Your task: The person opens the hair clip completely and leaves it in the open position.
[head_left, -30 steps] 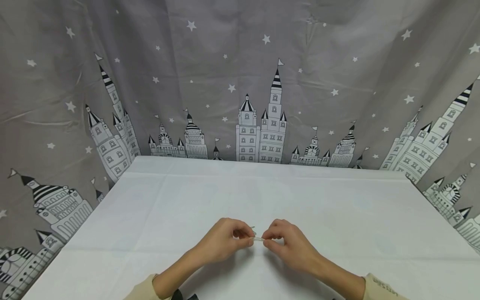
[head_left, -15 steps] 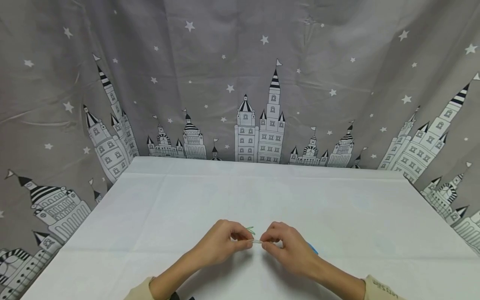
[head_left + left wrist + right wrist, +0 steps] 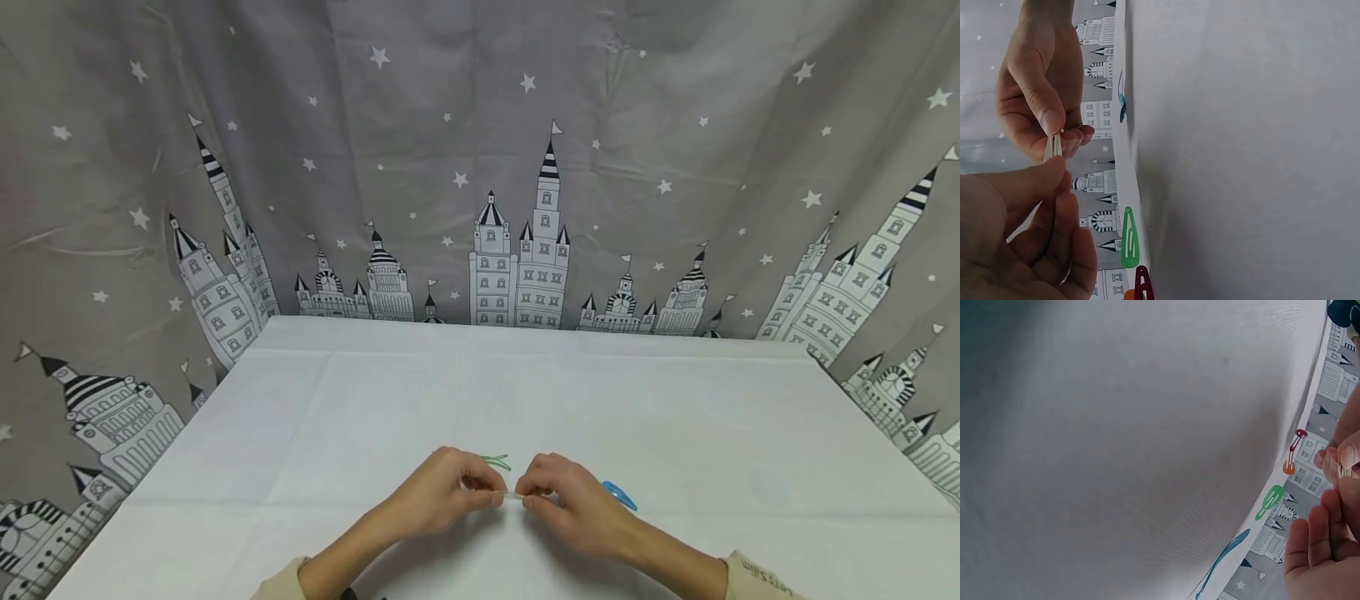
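A small cream-white snap hair clip (image 3: 1053, 146) is stretched between my two hands, low over the white table in the head view. My left hand (image 3: 448, 497) pinches one end between thumb and fingers. The other end is pinched by my right hand (image 3: 576, 508). In the left wrist view the clip's slotted middle shows between the thumb tips; its ends are covered. Just beyond the left fingers lies a green snap hair clip (image 3: 497, 462). A blue snap hair clip (image 3: 620, 495) lies behind the right hand, partly hidden by it.
A dark red hair clip (image 3: 1142, 284) and an orange hair clip (image 3: 1129, 294) lie close together beside the green one. The white-covered table (image 3: 390, 392) runs back to a grey curtain (image 3: 420, 142) printed with castles and stars.
Both hands have come slightly nearer the body, still gripping the cream-white hair clip. More of the green and blue hair clips now shows from behind them.
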The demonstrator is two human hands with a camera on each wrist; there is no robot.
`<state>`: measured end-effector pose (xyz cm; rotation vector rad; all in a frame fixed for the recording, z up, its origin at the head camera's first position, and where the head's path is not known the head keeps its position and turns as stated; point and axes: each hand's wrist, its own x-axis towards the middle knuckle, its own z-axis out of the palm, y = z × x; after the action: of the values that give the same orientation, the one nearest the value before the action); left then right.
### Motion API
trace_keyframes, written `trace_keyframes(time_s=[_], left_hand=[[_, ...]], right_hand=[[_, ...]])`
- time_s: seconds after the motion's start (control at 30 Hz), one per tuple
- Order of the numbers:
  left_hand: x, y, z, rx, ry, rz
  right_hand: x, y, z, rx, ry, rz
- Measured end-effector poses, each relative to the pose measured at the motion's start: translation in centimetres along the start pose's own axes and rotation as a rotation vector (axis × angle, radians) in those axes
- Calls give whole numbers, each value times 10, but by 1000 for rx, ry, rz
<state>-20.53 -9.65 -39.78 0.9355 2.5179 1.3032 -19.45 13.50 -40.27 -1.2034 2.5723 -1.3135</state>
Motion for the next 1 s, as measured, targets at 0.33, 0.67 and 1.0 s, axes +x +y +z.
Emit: trace_keyframes(time_s=[0.33,0.67,1.0], left_hand=[[1,-3,0,-57,-46,61],[1,-1,0,-108,-72,57],[0,2,2,-92,-59,30]], right_hand=[[-3,4,1,-3,-5,-82],[-5,6,1,15,-10,-101],[-5,6,1,34,-4,-22]])
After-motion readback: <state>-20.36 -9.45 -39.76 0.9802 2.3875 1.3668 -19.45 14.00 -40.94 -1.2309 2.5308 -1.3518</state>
